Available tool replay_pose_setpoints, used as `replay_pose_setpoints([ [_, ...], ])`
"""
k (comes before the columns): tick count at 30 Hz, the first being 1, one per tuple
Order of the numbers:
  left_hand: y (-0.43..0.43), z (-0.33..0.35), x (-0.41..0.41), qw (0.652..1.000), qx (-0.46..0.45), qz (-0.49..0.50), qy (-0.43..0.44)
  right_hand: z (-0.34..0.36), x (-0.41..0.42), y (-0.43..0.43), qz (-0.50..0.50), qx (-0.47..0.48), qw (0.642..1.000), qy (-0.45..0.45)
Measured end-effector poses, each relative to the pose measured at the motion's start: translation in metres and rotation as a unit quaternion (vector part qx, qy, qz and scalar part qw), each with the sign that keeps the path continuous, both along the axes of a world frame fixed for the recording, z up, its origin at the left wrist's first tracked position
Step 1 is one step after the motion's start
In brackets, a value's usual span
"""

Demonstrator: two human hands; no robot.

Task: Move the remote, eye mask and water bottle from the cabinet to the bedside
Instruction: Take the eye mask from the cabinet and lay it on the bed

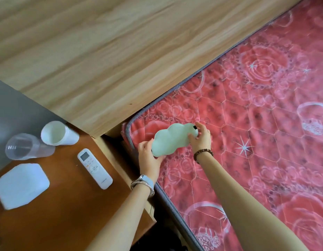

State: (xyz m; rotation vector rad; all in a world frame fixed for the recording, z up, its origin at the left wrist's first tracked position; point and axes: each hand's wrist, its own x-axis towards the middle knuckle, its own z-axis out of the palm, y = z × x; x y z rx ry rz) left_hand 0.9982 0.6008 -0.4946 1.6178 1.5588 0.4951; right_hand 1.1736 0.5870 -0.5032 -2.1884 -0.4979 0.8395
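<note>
Both hands, left (pixel 149 158) and right (pixel 201 137), had fingers (pixel 193 137) closed on the ends of the pale green cloud-shaped fabric eye mask (pixel 172 140), probably to lay it flat on the red floral mattress (pixel 256 124) beneath.

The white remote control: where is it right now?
White remote control lies on the brown cabinet top, left of the red mattress, near two cups.
</note>
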Motion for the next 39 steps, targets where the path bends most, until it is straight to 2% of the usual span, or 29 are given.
replay_pose_setpoints([
  [5, 0.006, -0.022, 0.012, 0.997, 0.047, 0.010, 0.053, -0.023, 0.004, 0.007, 0.013, 0.008, 0.999, -0.033],
  [11, 0.030, -0.031, 0.032, 0.998, 0.041, 0.002, 0.036, -0.031, 0.020, 0.024, 0.026, 0.037, 0.998, -0.050],
  [17, 0.051, -0.042, 0.038, 0.996, 0.064, -0.043, 0.032, -0.040, 0.030, 0.027, 0.025, 0.032, 0.997, -0.070],
  [21, 0.053, -0.038, 0.036, 0.993, 0.070, -0.065, 0.063, -0.035, 0.032, 0.021, 0.055, 0.015, 0.997, -0.057],
  [24, 0.055, -0.030, 0.033, 0.987, 0.083, -0.093, 0.100, -0.024, 0.030, 0.015, 0.039, 0.021, 0.998, -0.049],
  [28, 0.056, 0.000, 0.022, 0.979, 0.111, -0.119, 0.121, 0.014, 0.027, 0.006, 0.031, 0.031, 0.996, -0.083],
  [32, 0.045, 0.063, 0.003, 0.969, 0.151, -0.145, 0.127, 0.077, 0.018, -0.016, 0.041, 0.024, 0.994, -0.102],
  [39, 0.012, 0.197, -0.035, 0.933, 0.191, -0.245, 0.180, 0.213, -0.019, -0.064, 0.144, -0.017, 0.975, -0.168],
])
